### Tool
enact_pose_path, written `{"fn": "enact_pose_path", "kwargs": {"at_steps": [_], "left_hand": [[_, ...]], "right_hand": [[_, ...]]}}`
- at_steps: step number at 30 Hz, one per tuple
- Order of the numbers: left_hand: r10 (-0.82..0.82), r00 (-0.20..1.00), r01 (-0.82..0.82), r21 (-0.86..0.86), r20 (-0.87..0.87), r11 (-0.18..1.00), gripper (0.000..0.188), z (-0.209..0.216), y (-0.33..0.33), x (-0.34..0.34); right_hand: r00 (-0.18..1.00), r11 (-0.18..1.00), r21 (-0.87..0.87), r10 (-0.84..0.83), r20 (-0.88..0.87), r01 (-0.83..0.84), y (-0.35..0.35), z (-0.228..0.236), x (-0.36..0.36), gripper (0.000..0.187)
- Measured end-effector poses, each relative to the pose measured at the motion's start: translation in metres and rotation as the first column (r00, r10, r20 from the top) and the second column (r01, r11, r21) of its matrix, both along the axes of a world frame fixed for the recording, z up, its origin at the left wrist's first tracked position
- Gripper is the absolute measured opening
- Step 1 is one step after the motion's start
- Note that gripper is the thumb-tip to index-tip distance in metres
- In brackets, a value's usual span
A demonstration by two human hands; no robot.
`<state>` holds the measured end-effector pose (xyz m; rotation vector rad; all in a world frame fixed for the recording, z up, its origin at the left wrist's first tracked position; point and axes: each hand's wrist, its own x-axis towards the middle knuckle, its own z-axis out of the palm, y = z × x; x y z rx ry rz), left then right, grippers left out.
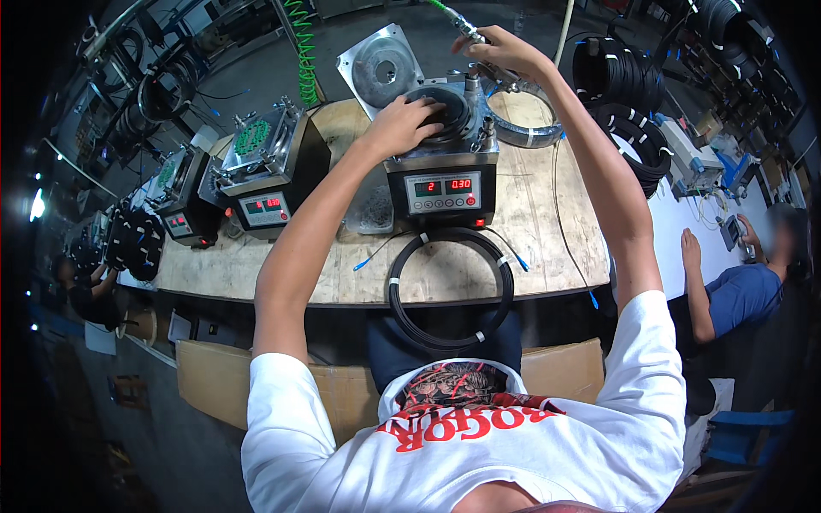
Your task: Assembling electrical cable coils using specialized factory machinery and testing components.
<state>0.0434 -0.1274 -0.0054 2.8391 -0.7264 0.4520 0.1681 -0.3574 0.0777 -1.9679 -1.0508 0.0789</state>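
My left hand (400,128) lies with its fingers stretched out on the black round top (451,111) of a benchtop polishing machine (440,188). Higher up and to the right, my right hand (511,53) is closed round a metal air gun (466,29), whose green hose runs off the upper edge. The gun's front end is partly hidden by my fingers and the machine's posts. Behind the machine's left side stands a tilted square metal plate with a round disc (382,68). Red digits glow on the front panel. A coiled black cable (395,309) hangs partly over the table's near edge.
Two similar machines (272,175) with green-dotted tops stand on the left of the wooden table (333,274). A clear plastic bag (373,209) lies between machines. Another cable coil (523,137) sits at the right. Blue-tipped cable ends cross the tabletop. A co-worker (740,299) sits at right.
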Motion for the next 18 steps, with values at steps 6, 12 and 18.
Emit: {"fn": "enact_pose_path", "kwargs": {"at_steps": [6, 12, 18], "left_hand": [[0.270, 0.956, -0.289, -0.219, -0.114, 0.932, 0.040, 0.000, 0.013, 0.017], [-0.497, 0.860, -0.085, -0.992, -0.118, 0.088, 0.042, 0.064, 0.035, -0.007], [-0.323, 0.943, 0.213, -0.887, 0.077, 0.409, 0.040, 0.147, 0.075, -0.023]], "right_hand": [[0.996, 0.994, -0.085, 0.068, -0.065, -0.073, 0.008, 0.013, -0.016, 0.029], [0.924, 0.964, -0.041, 0.238, -0.299, -0.262, 0.030, 0.022, -0.041, 0.038], [0.904, 0.936, 0.127, 0.350, -0.245, -0.328, 0.077, 0.030, -0.084, 0.039]]}}
